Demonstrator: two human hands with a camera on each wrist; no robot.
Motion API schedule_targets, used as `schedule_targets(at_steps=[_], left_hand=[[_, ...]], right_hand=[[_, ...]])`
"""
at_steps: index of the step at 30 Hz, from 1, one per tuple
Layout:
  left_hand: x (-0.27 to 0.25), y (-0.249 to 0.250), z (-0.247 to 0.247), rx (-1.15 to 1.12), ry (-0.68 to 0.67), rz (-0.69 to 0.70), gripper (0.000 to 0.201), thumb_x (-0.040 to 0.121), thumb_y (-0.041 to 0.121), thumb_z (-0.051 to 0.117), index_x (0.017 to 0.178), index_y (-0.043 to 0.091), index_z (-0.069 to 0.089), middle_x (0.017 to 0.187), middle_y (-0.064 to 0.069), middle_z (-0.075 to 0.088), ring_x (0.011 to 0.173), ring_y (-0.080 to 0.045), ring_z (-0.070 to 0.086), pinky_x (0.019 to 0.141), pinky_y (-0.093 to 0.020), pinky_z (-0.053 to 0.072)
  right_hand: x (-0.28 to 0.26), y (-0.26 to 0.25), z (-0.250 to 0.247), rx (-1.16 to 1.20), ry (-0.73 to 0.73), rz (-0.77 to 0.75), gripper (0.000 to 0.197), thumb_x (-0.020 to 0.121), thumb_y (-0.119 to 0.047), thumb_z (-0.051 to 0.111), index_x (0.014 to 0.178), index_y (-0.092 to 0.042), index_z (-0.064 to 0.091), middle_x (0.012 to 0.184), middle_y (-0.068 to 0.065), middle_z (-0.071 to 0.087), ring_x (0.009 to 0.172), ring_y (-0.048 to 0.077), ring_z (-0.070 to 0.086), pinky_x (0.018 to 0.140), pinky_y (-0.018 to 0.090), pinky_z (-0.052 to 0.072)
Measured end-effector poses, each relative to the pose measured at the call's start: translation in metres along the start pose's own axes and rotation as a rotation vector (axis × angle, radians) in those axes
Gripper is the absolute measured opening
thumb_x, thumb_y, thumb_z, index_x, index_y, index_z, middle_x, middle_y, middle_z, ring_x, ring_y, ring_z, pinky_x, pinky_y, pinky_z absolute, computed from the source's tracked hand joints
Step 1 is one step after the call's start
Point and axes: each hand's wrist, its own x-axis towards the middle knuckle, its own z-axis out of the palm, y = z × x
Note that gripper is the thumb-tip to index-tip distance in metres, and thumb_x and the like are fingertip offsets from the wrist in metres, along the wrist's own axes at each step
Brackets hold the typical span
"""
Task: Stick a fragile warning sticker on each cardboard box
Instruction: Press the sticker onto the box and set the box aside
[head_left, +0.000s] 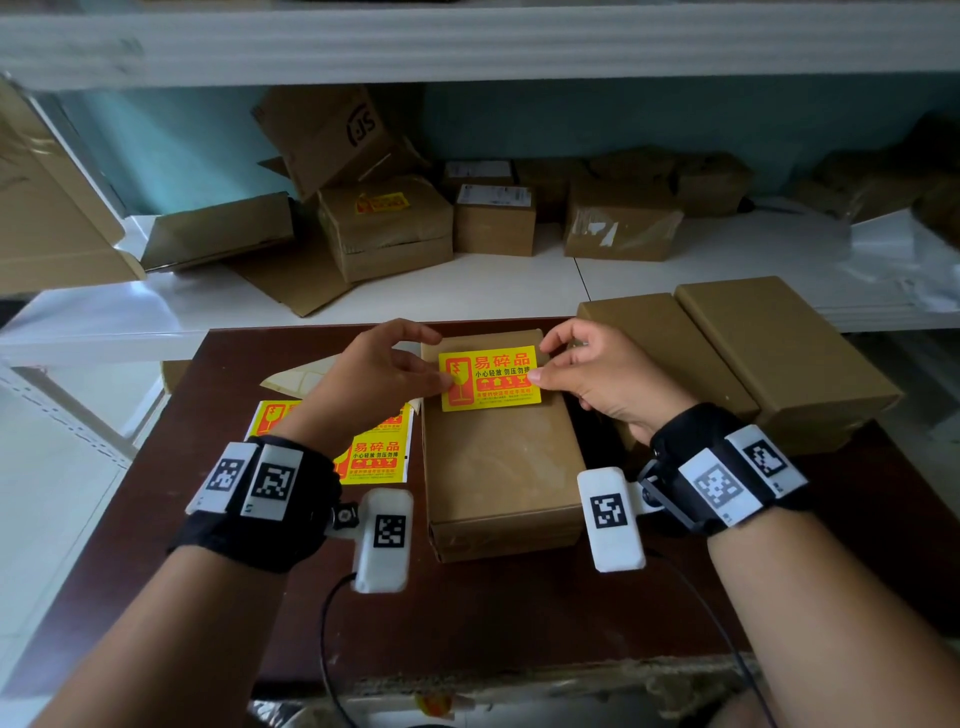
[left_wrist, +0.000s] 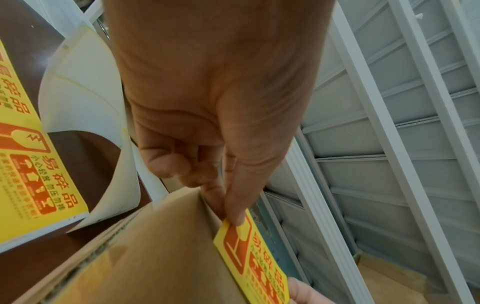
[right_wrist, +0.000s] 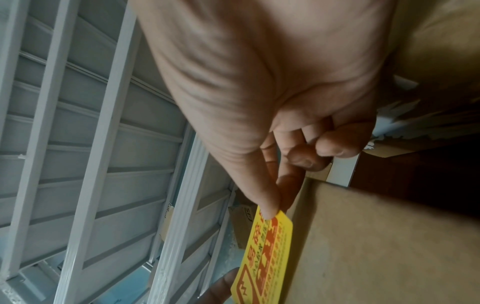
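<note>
A yellow and red fragile sticker (head_left: 491, 378) hangs just above the far end of a brown cardboard box (head_left: 498, 462) on the dark table. My left hand (head_left: 384, 371) pinches its left edge between thumb and forefinger. My right hand (head_left: 597, 371) pinches its right edge the same way. In the left wrist view the sticker (left_wrist: 255, 259) stands clear of the box top (left_wrist: 155, 257), pinched by my left hand (left_wrist: 233, 214). The right wrist view shows my right hand (right_wrist: 271, 207) pinching the sticker (right_wrist: 265, 253) beside the box (right_wrist: 376, 246).
A sheet of more yellow stickers (head_left: 374, 447) and a curled white backing sheet (head_left: 301, 376) lie left of the box. Two plain brown boxes (head_left: 727, 353) sit to the right. Several boxes, one with a sticker (head_left: 382, 202), crowd the white shelf (head_left: 519, 280) behind.
</note>
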Motion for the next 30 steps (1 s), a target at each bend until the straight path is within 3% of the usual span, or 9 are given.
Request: schedule_targets(at_steps=[5,9,17,22,30], left_hand=[[-0.0004,0.0010,0.0003,0.014,-0.018,-0.008,0.038,0.083,0.010,0.077,0.116,0.021,0.060,0.077,0.001,0.074,0.044,0.003,0.054,0.041,-0.013,0.037],[0.0010,-0.0019,-0.0001,0.033,-0.035,-0.009,0.041,0.080,0.011,0.080,0.114,0.024,0.061,0.077,0.003,0.074,0.055,-0.004,0.055,0.048,-0.021,0.040],[0.0010,-0.0031,-0.0003,0.036,-0.032,0.000,0.039,0.080,0.008,0.080,0.111,0.024,0.062,0.071,0.006,0.071,0.052,0.001,0.057,0.047,-0.019,0.041],[0.0015,-0.0040,-0.0006,0.042,-0.042,0.005,0.037,0.081,0.009,0.079,0.110,0.025,0.062,0.075,0.005,0.072,0.058,-0.002,0.060,0.054,-0.026,0.043],[0.0014,-0.0045,-0.0011,0.047,-0.053,0.015,0.038,0.080,0.008,0.079,0.110,0.025,0.063,0.076,0.003,0.072,0.065,-0.009,0.061,0.055,-0.027,0.044]], right_hand=[[-0.0011,-0.0006,0.0007,0.010,-0.014,0.002,0.024,0.084,-0.006,0.076,0.102,-0.009,0.060,0.076,0.001,0.068,0.050,-0.010,0.056,0.044,0.005,0.036],[-0.0004,0.0009,0.0017,-0.004,-0.021,0.011,0.022,0.085,-0.006,0.076,0.101,-0.010,0.061,0.075,-0.001,0.067,0.051,-0.007,0.057,0.043,0.010,0.038],[-0.0001,0.0018,0.0025,-0.016,-0.029,0.021,0.019,0.086,-0.012,0.076,0.097,-0.015,0.060,0.078,0.000,0.068,0.071,0.012,0.057,0.046,0.018,0.040],[0.0004,0.0018,0.0032,-0.013,-0.025,0.019,0.021,0.086,-0.010,0.075,0.100,-0.011,0.061,0.080,0.003,0.068,0.068,0.010,0.058,0.044,0.016,0.040],[0.0018,0.0023,0.0038,-0.019,-0.024,0.014,0.023,0.086,-0.009,0.075,0.104,-0.007,0.061,0.077,0.001,0.067,0.061,0.005,0.057,0.042,0.014,0.039]])
